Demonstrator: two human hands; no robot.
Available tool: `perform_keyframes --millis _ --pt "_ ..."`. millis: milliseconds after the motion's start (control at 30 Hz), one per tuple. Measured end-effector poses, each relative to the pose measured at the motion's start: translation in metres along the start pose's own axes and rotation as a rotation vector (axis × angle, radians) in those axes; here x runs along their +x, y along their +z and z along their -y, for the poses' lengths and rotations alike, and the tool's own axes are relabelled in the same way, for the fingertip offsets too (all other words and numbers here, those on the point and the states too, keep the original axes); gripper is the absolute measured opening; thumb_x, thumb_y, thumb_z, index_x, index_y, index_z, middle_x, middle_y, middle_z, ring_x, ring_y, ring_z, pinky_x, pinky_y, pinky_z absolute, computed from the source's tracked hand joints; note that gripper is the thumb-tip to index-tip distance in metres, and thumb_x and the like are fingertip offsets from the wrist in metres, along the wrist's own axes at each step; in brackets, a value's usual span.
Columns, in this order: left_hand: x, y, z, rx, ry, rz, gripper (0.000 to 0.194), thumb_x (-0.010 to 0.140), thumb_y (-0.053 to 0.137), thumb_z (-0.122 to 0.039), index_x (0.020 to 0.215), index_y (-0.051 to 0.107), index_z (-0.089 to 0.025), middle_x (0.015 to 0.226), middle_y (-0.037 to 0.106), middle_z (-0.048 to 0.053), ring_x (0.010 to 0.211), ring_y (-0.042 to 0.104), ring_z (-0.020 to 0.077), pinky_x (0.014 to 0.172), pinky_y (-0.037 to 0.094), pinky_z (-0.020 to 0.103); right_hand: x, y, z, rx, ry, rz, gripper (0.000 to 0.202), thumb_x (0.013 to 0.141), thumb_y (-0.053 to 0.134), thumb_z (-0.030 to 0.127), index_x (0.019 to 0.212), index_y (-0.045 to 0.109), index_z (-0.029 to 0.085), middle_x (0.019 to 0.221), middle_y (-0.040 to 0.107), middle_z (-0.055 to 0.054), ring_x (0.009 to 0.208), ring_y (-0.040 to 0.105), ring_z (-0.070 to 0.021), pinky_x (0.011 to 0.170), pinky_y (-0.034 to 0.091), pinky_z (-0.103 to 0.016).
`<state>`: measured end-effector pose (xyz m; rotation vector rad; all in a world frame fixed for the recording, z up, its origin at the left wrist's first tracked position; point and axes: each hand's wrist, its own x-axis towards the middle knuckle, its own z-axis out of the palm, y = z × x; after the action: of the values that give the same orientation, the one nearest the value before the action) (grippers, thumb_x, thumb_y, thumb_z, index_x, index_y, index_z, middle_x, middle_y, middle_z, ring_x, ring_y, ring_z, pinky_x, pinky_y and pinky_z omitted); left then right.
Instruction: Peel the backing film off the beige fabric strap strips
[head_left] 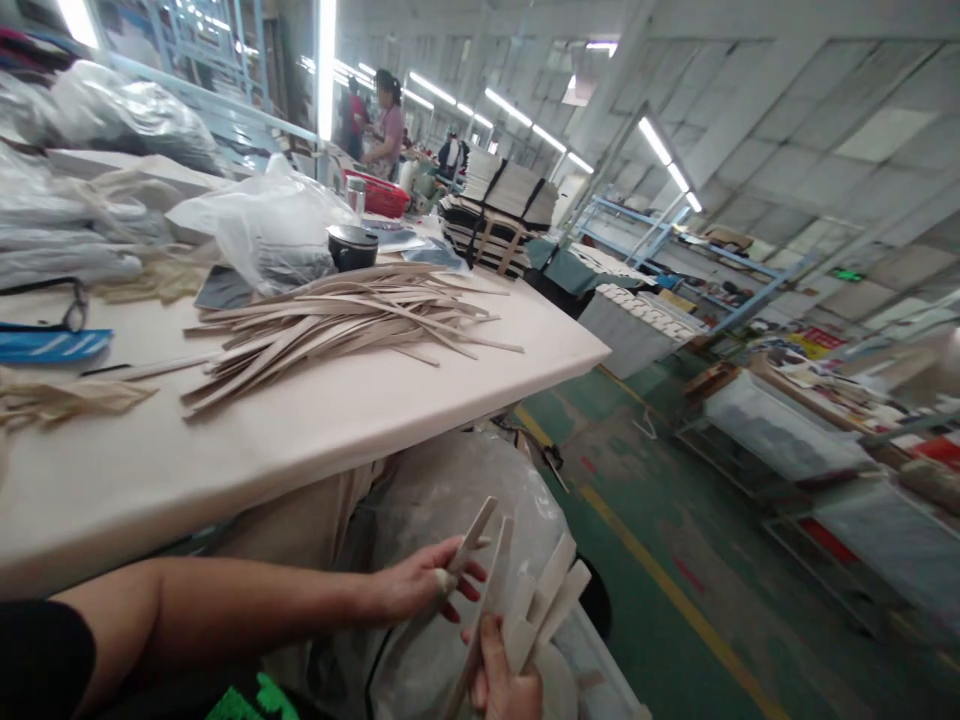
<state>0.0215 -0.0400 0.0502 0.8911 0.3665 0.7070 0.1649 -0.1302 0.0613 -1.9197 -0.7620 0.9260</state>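
- Head view, workshop floor: a person's right hand (504, 678) closes round a small fan of pale strips (536, 605), held low beside the table edge, over a big clear plastic bag (442, 490) that stands on the floor
- Left hand (424, 583) reaches across with a taped fingertip, pinching the top of one strip (474, 530) between thumb and fingers, the other fingers spread; the strip is set a little apart from the rest of the fan
- Judged from how things lie, the work looks far from finished: only a handful of strips is in the hands, while a large loose heap of strips (337, 320) lies across the white table (315, 420), well apart from the hands
- A second, smaller bundle (60, 400) lies at the near left of the table, beside a blue packet (52, 343); whether it is sorted stock cannot be told
- Behind the heap stand a dark round tub (351, 246) and a crumpled plastic bag (262, 225), with wrapped grey bundles (75, 230) stacked at the far left
- Further off, strapped stacks of board (502, 205) sit on the next bench, and other workers (386, 125) stand along the line under strip lights
- Green floor with a yellow line (660, 580) runs to the right past racks and bins
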Motion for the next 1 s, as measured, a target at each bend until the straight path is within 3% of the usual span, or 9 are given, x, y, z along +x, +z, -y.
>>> perform_keyframes --millis 67,133,367,467,533,633,733,833,1000 --pt "-0.003 0.003 0.003 0.0 -0.023 0.028 0.048 0.075 0.061 -0.038 0.119 0.052 -0.02 0.104 0.055 0.008 0.091 0.054 0.0193 0.072 0.046 0.029 0.008 0.008 0.001 0.025 0.026 0.038 0.061 0.062 0.064 0.069 0.069 0.069 0.008 0.032 0.036 0.006 0.032 0.036 -0.0103 0.036 0.029 -0.024" --pt "-0.003 0.007 0.004 0.014 -0.048 0.003 0.043 0.079 0.057 -0.043 0.114 0.055 -0.018 0.093 0.057 0.005 0.081 0.053 0.0149 0.071 0.043 0.026 0.011 0.015 0.002 0.046 0.049 0.04 0.065 0.057 0.067 0.068 0.081 0.071 0.008 0.036 0.045 0.003 0.037 0.044 -0.0143 0.036 0.03 -0.025" --pt "0.002 0.004 0.006 0.233 -0.073 -0.003 0.056 0.08 0.048 -0.063 0.098 0.061 -0.012 0.079 0.057 0.003 0.076 0.051 0.015 0.071 0.043 0.025 0.003 0.03 -0.003 -0.025 0.001 0.036 0.059 0.064 0.063 0.066 0.082 0.073 0.011 0.048 0.059 -0.003 0.046 0.054 -0.018 0.037 0.034 -0.024" --pt "0.006 -0.005 0.001 0.416 -0.04 0.039 0.052 0.084 0.043 -0.058 0.087 0.064 -0.011 0.08 0.06 0.004 0.074 0.053 0.0144 0.071 0.043 0.024 0.003 0.02 -0.002 -0.042 -0.038 -0.04 0.059 0.067 0.059 0.066 0.082 0.072 0.011 0.052 0.06 -0.004 0.039 0.046 -0.0134 0.038 0.035 -0.024" --pt "0.007 -0.011 -0.001 0.63 0.0 0.085 0.043 0.086 0.044 -0.05 0.082 0.065 -0.013 0.08 0.062 0.004 0.075 0.055 0.0139 0.071 0.043 0.022 0.002 0.011 0.002 0.006 -0.075 -0.1 0.064 0.068 0.06 0.065 0.098 0.068 0.009 0.053 0.059 -0.002 0.035 0.039 -0.0099 0.036 0.033 -0.022" --pt "0.005 -0.015 0.004 0.988 0.013 0.229 0.025 0.084 0.049 -0.037 0.081 0.065 -0.017 0.075 0.064 0.001 0.069 0.057 0.0122 0.064 0.041 0.019 -0.005 0.003 0.009 0.101 -0.132 -0.07 0.075 0.066 0.065 0.062 0.118 0.057 0.009 0.047 0.051 0.005 0.034 0.031 -0.0075 0.033 0.028 -0.02" --pt "-0.002 -0.014 0.016 1.235 0.059 0.354 0.014 0.08 0.054 -0.029 0.08 0.064 -0.019 0.069 0.062 0.0 0.064 0.056 0.0118 0.061 0.04 0.018 -0.016 0.005 0.011 0.104 -0.153 -0.012 0.06 0.064 0.068 0.059 0.097 0.067 0.01 0.047 0.051 0.003 0.038 0.041 -0.0093 0.037 0.034 -0.02" --pt "-0.007 -0.013 0.025 1.305 0.094 0.42 0.011 0.082 0.053 -0.026 0.083 0.063 -0.021 0.07 0.063 0.0 0.067 0.057 0.0118 0.067 0.041 0.018 -0.023 0.008 0.007 0.05 -0.177 -0.009 0.045 0.067 0.067 0.056 0.075 0.067 0.012 0.051 0.058 -0.002 0.048 0.054 -0.0138 0.048 0.043 -0.021" --pt "-0.005 -0.014 0.029 1.405 0.08 0.464 0.01 0.081 0.054 -0.022 0.084 0.063 -0.022 0.074 0.064 0.0 0.072 0.059 0.0139 0.071 0.041 0.021 -0.026 -0.009 0.011 0.084 -0.114 -0.099 0.046 0.069 0.063 0.058 0.073 0.063 0.012 0.045 0.054 0.001 0.038 0.045 -0.0106 0.037 0.035 -0.021"
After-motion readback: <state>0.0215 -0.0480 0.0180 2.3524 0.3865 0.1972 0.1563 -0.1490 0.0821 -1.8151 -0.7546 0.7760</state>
